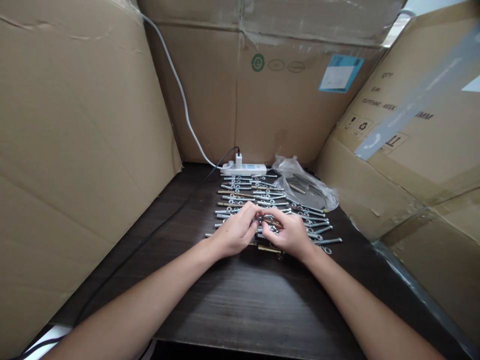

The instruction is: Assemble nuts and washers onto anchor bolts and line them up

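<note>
Over woodgrain table (225, 300), right hand (290, 232) pinches brassy bolt (273, 222); left hand (237, 230) beside, grip unclear.

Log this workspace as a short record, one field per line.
Left hand: left hand with fingers curled, fingertips close to the right's; whatever they grip is hidden
Right hand: right hand with a brass-coloured piece between thumb and fingers
Surface: dark table
Hardware: rows of metal bolts and washers, mostly silver, some brass-coloured
Power: white power strip beyond the rows, with a plug in it
Packaging: clear plastic bag at the rows' far right
Surroundings: cardboard at left, back and right
</note>
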A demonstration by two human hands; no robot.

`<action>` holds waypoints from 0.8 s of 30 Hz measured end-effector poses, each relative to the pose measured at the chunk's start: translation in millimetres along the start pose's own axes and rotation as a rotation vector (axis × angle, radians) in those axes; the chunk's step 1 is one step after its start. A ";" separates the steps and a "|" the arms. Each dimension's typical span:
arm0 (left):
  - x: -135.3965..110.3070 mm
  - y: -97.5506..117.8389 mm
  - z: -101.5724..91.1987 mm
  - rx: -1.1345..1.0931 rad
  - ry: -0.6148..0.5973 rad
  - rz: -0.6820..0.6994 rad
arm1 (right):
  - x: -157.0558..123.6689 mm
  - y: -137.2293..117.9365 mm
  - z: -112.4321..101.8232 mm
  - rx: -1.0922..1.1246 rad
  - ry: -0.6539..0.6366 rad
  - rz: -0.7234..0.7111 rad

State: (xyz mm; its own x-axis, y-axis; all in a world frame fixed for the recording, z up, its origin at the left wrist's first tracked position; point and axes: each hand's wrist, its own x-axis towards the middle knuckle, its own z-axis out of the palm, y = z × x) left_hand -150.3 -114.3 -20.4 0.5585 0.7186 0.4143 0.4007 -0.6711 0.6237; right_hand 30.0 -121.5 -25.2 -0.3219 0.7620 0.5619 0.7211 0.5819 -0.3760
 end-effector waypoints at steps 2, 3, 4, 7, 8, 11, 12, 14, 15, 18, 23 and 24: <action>-0.8 -1.1 0.8 -0.013 -0.001 -0.024 | -0.1 -0.3 -0.5 -0.014 0.009 -0.006; -1.0 -1.4 1.0 -0.015 -0.004 -0.035 | -0.1 -0.2 -0.6 -0.019 0.012 -0.007; -1.0 -1.6 1.0 -0.016 -0.008 -0.047 | -0.1 0.1 -0.7 -0.025 0.016 -0.008; -0.2 -1.9 1.2 -0.029 -0.005 -0.084 | 0.0 1.6 -0.2 -0.054 0.030 -0.019; 0.3 -2.1 1.4 -0.030 0.001 -0.097 | 0.1 1.9 0.1 -0.064 0.036 -0.028; 1.7 -4.3 3.0 0.001 0.022 -0.120 | 0.2 1.3 0.9 -0.081 0.034 -0.063; 2.1 -5.5 3.8 0.020 0.023 -0.119 | 0.2 0.5 1.0 -0.080 0.024 -0.072; 2.3 -7.9 5.0 0.051 0.012 -0.113 | 0.2 -1.2 0.8 -0.073 0.003 -0.081; 2.3 -8.9 5.4 0.060 0.006 -0.111 | 0.2 -2.0 0.6 -0.070 -0.005 -0.082; 1.8 -10.2 5.3 0.058 0.004 -0.116 | 0.2 -3.4 0.4 -0.070 -0.015 -0.081; 2.1 -9.5 6.3 -0.078 -0.013 -0.146 | 0.1 -2.2 1.4 -0.077 -0.009 -0.083; 2.5 -9.3 7.5 -0.145 -0.020 -0.167 | 0.2 -1.5 1.4 -0.081 -0.003 -0.080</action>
State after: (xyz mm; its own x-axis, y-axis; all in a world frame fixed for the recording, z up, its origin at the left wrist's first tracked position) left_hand -147.2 -107.7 -30.2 0.5082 0.8130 0.2843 0.3811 -0.5083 0.7723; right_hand 28.0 -121.8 -25.5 -0.3824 0.7150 0.5853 0.7402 0.6162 -0.2692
